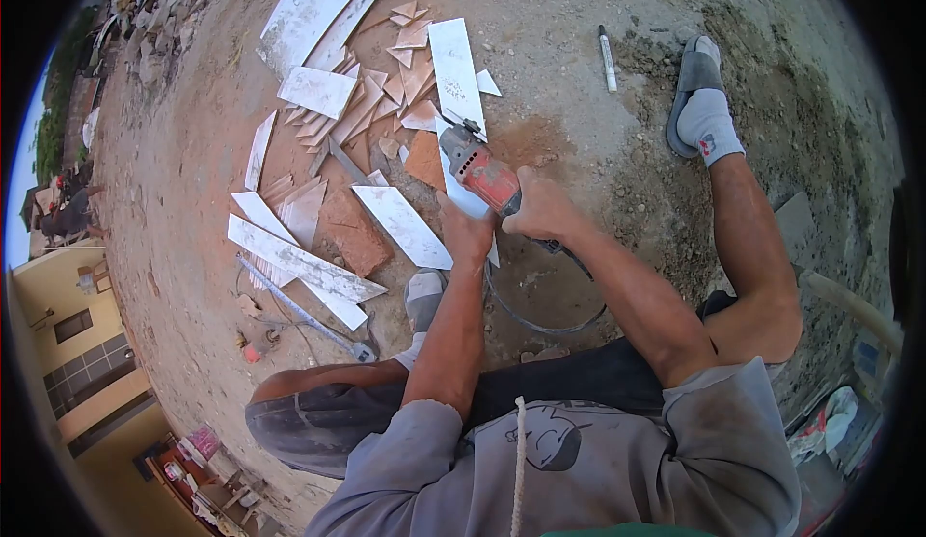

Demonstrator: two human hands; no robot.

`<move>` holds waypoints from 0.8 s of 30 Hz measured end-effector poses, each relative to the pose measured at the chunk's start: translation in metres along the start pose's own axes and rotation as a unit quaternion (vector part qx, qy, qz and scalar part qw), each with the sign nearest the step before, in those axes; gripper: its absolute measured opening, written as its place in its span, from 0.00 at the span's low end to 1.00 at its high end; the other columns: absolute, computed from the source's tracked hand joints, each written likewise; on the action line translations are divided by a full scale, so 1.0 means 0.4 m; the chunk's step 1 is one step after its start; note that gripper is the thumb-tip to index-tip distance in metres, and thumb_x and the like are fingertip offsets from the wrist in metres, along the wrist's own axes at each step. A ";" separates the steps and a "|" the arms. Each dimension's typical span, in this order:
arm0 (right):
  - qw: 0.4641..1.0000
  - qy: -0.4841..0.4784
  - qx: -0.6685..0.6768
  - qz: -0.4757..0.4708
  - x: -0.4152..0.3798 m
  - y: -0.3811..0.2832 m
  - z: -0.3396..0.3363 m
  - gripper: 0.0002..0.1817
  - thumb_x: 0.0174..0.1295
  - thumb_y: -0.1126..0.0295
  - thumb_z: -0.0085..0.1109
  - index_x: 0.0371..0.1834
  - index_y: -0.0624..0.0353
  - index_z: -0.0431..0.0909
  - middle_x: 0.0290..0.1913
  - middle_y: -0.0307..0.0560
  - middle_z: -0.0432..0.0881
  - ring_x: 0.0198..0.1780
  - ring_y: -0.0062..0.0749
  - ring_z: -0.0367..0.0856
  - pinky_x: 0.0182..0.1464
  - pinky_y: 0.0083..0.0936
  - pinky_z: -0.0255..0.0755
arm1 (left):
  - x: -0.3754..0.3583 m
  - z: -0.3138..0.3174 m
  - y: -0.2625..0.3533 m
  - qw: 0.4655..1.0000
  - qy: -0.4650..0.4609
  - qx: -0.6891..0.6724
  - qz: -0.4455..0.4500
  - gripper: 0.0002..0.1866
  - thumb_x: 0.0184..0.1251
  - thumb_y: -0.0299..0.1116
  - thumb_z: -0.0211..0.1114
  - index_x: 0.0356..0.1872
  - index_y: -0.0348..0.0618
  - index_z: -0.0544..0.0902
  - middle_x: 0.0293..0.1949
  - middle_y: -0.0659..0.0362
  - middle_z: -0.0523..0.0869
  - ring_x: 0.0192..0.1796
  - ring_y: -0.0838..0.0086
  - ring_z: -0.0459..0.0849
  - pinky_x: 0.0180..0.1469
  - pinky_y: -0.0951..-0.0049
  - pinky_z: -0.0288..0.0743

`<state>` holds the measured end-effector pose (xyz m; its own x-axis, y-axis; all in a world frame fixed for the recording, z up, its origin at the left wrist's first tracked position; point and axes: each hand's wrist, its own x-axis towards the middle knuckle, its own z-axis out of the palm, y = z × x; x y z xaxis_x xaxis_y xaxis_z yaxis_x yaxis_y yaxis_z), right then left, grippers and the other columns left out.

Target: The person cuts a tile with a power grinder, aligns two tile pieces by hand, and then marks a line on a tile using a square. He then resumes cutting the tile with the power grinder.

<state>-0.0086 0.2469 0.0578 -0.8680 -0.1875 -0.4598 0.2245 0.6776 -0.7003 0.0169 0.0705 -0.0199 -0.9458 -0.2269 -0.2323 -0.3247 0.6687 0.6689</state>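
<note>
A red and grey angle grinder (487,178) is in my right hand (542,207), its head pointing up and left. Under the grinder's head lies a long white tile strip (456,74). My left hand (465,226) is closed on the lower part of that strip, beside the grinder's body. Another white strip (403,226) lies just left of my left hand. A reddish stone block (353,232) and a smaller orange piece (424,160) are nearby. The grinder's disc is hard to make out.
Broken tile pieces (365,103) and large white tiles (313,16) lie on the dirt ground ahead. A white marker (608,59) is to the right. A cable (550,330) loops near my lap. A long tool (304,312) lies at left, and my sandalled foot (701,103) at right.
</note>
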 end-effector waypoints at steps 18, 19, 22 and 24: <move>0.998 -0.055 -0.005 0.029 -0.024 -0.016 -0.012 0.33 0.39 0.63 0.66 0.50 0.69 0.71 0.49 0.67 0.79 0.53 0.61 0.80 0.55 0.44 0.75 | -0.022 0.017 -0.006 0.994 0.079 0.066 0.027 0.59 0.45 0.45 0.80 0.73 0.26 0.54 0.55 0.35 0.77 0.58 0.43 0.78 0.58 0.54 0.73; 0.999 -0.048 -0.010 0.020 -0.022 -0.020 -0.011 0.33 0.39 0.63 0.66 0.50 0.69 0.71 0.48 0.68 0.80 0.52 0.61 0.81 0.54 0.44 0.75 | -0.024 0.013 0.001 0.994 0.080 0.066 0.026 0.59 0.45 0.45 0.80 0.73 0.26 0.54 0.55 0.35 0.77 0.58 0.43 0.78 0.58 0.54 0.73; 0.998 -0.043 -0.036 0.003 -0.001 -0.028 -0.010 0.34 0.38 0.62 0.66 0.51 0.70 0.70 0.45 0.68 0.81 0.50 0.62 0.82 0.53 0.44 0.76 | -0.026 0.003 0.017 0.996 0.071 0.061 0.011 0.59 0.44 0.45 0.81 0.73 0.25 0.54 0.55 0.36 0.78 0.58 0.44 0.78 0.58 0.55 0.73; 0.998 -0.056 -0.041 0.007 0.015 -0.034 -0.016 0.35 0.38 0.61 0.66 0.51 0.70 0.71 0.44 0.69 0.82 0.49 0.62 0.82 0.53 0.44 0.76 | -0.024 0.002 0.016 0.996 0.073 0.046 0.014 0.59 0.44 0.45 0.81 0.73 0.25 0.55 0.55 0.36 0.78 0.58 0.44 0.79 0.59 0.55 0.73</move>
<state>-0.0198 0.2414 0.0680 -0.8091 -0.2536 -0.5301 0.1949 0.7352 -0.6492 0.0240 0.0773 -0.0140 -0.9474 -0.3023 -0.1051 -0.3023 0.7372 0.6043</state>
